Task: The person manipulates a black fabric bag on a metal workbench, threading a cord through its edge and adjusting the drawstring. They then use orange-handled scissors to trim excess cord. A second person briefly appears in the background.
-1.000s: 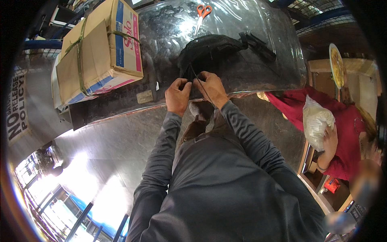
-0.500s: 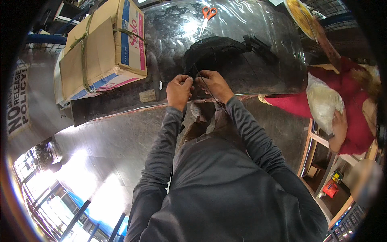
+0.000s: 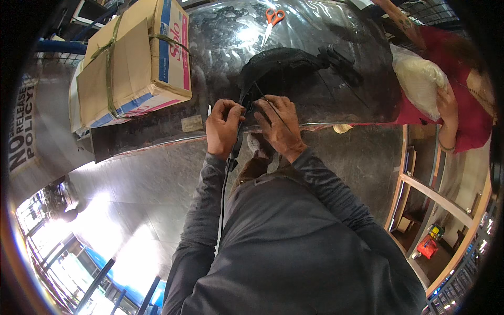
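Note:
A black fabric bag (image 3: 283, 65), partly mesh, lies on the table just beyond my hands, its dark folds hard to tell apart. My left hand (image 3: 223, 126) is closed, thumb and forefinger pinching a black strap (image 3: 234, 147) that hangs over the table's front edge. Close beside it, my right hand (image 3: 282, 126) is bent at the bag's near corner with a thin black cord (image 3: 266, 101) running from the bag across its fingers. Its fingertips are partly hidden against the dark fabric. Orange-handled scissors (image 3: 273, 21) lie beyond the bag, blades toward me.
A tied cardboard box (image 3: 118, 68) stands on the left of the plastic-covered table (image 3: 215, 63). A small tan label (image 3: 192, 124) is by the front edge. At right, a person in red (image 3: 467, 121) holds a filled plastic bag (image 3: 418, 79) near a wooden frame (image 3: 436, 194).
My hands have moved apart, the left one slightly toward me and to the left. My right fingers have spread a little. The person in red has shifted farther up in view with the plastic bag.

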The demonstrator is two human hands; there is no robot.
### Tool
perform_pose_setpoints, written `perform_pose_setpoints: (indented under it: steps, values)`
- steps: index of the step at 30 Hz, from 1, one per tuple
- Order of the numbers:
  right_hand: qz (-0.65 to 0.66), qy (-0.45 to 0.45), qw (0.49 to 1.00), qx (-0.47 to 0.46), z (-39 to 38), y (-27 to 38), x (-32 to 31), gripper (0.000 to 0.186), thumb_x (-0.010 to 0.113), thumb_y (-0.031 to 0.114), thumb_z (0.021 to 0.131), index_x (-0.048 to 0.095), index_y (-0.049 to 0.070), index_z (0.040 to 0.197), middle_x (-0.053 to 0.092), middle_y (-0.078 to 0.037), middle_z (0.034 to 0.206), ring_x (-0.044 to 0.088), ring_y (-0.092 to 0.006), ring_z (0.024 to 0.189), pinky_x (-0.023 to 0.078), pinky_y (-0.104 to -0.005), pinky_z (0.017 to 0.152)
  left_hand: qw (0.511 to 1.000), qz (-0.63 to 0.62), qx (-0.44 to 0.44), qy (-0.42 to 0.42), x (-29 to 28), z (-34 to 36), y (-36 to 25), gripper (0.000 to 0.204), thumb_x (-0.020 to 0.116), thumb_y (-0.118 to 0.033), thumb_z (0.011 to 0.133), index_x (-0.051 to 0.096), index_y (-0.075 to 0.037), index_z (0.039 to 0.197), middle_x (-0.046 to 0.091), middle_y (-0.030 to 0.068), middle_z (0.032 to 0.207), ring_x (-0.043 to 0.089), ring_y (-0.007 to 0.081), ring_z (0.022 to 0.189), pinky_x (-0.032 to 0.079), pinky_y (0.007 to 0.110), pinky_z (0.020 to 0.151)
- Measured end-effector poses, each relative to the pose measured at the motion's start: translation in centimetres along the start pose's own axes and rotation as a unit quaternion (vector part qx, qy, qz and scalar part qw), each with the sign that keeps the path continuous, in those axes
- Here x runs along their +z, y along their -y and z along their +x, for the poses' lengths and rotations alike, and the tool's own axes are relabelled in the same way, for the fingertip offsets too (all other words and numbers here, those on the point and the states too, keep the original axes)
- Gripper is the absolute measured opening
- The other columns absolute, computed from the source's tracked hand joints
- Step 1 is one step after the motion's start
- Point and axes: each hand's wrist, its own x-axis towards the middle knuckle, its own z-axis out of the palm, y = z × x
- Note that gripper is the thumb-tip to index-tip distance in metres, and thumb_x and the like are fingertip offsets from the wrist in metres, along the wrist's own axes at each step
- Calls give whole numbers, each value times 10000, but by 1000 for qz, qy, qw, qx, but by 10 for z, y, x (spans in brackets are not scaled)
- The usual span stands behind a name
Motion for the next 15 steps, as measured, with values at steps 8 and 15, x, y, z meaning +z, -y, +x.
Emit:
perform_pose_setpoints:
  steps: [8,15]
  values:
    - [323,99,927,162,20,3,-1,250,671,177,964,682,-5,1135,671,-145,1060,691,-267,920,545,-354,781,998,8,5,54,-10,0,-3,121,632,-127,983,662,-12,1005,700,41,904,646,115,848,527,285,776]
    - [250,50,945,206,25,5,-2,259,664,226,949,688,-21,1023,684,-136,937,670,-251,818,521,-368,736,975,200,96,-19,1,24,17,196,683,-137,937,639,-36,1098,685,81,978,671,188,883,541,346,825]
